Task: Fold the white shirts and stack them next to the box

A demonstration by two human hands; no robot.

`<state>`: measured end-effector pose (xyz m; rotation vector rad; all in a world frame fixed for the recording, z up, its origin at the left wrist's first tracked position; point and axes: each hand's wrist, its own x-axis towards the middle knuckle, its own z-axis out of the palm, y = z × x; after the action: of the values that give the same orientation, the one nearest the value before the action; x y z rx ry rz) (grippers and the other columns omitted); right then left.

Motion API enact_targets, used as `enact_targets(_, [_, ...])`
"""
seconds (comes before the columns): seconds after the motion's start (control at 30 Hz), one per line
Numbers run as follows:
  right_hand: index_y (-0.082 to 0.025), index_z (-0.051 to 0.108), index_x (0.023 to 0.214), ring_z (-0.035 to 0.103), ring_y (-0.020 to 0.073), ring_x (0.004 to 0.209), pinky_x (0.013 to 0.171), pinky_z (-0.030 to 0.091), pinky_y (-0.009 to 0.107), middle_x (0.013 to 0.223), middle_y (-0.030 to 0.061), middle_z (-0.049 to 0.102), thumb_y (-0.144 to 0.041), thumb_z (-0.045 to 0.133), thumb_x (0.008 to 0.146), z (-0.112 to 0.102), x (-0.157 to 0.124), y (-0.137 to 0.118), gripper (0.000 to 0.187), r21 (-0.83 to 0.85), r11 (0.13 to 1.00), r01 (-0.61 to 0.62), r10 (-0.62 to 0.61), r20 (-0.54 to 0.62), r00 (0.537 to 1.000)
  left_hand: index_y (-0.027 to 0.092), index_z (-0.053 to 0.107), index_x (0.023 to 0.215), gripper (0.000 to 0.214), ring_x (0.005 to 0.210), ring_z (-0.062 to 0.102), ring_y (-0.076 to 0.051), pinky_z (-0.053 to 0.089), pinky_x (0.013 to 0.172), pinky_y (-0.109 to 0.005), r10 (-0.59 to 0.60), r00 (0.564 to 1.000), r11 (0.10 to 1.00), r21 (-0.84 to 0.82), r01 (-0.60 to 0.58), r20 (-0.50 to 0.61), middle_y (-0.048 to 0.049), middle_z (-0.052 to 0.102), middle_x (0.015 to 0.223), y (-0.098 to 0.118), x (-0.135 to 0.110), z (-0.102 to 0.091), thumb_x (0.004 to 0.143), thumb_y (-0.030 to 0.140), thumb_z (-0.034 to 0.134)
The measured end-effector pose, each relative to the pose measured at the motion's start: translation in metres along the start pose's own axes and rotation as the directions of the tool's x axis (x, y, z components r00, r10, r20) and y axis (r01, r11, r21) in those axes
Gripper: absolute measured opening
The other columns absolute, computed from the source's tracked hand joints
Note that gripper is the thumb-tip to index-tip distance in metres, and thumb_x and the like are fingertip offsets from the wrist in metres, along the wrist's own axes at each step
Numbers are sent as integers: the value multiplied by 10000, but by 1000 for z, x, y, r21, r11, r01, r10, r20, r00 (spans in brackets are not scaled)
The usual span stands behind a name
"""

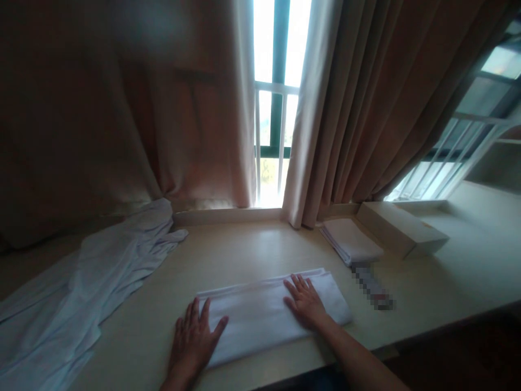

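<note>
A white cloth (252, 320), folded into a long flat rectangle, lies on the table in front of me. My left hand (195, 334) rests at its left end, fingers spread and thumb on the fabric. Flat on the cloth's right part lies my right hand (303, 301), its fingers stretched out. Neither hand grips anything. The cloth's far edge shows a few stacked layers. Whether it is a sheet or a garment I cannot tell.
Crumpled white fabric (122, 255) spreads over the table's left side. At the right are a folded white cloth stack (352, 239), a pale box (402, 228) and a blurred-out small item (372, 285). Curtains (350, 108) hang behind the pale table (252, 252).
</note>
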<state>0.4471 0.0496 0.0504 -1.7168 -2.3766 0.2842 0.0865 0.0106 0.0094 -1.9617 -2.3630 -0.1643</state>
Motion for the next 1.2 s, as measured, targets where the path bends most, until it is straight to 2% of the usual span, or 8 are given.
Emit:
enact_targets(0.17, [-331, 298, 1487, 140, 235, 1454, 1167, 58, 466, 1570, 23, 213, -580, 280, 966, -1, 1, -6, 578, -4, 1000, -16, 16, 3, 1000, 169, 307, 1485, 864, 1468, 95, -292, 99, 1156, -493, -7, 1000, 1000, -20, 7, -15, -136, 156, 1591, -1, 1, 3, 801, 696, 320])
enact_targets(0.43, [-328, 323, 1477, 130, 239, 1455, 1162, 37, 468, 1571, 28, 220, -578, 285, 968, 0, 0, -4, 569, -6, 1000, -24, 24, -2, 1000, 156, 314, 1480, 863, 1455, 142, -311, 102, 1150, -503, 0, 1000, 1000, -24, 0, -17, -159, 190, 1578, 3, -1, -4, 812, 702, 306])
enact_targets(0.67, [-331, 311, 1482, 127, 232, 1456, 1162, 29, 453, 1573, 23, 214, -573, 289, 968, -1, -1, -6, 568, -13, 1000, -26, 26, 3, 1000, 154, 292, 1489, 870, 1461, 120, -306, 101, 1151, -496, 11, 1000, 999, -45, -12, -29, -152, 181, 1582, 3, -2, -4, 815, 704, 299])
enact_targets(0.97, [-356, 300, 1482, 132, 232, 1455, 1160, 25, 447, 1572, 9, 223, -595, 270, 962, 11, 2, 1, 573, -4, 1000, -13, 13, -21, 1000, 154, 323, 1473, 837, 1454, 133, -309, 90, 1142, -514, 11, 997, 999, -36, -13, -70, -162, 181, 1579, 3, -1, -1, 829, 690, 310])
enact_targets(1.2, [-353, 283, 1489, 122, 234, 1456, 1157, 9, 454, 1576, 8, 207, -615, 250, 956, 16, 3, 4, 595, -12, 1000, -14, 14, -9, 1000, 161, 323, 1474, 831, 1449, 161, -307, 113, 1140, -514, 3, 999, 1000, -25, -3, -36, -162, 197, 1576, 8, -3, -7, 835, 692, 296])
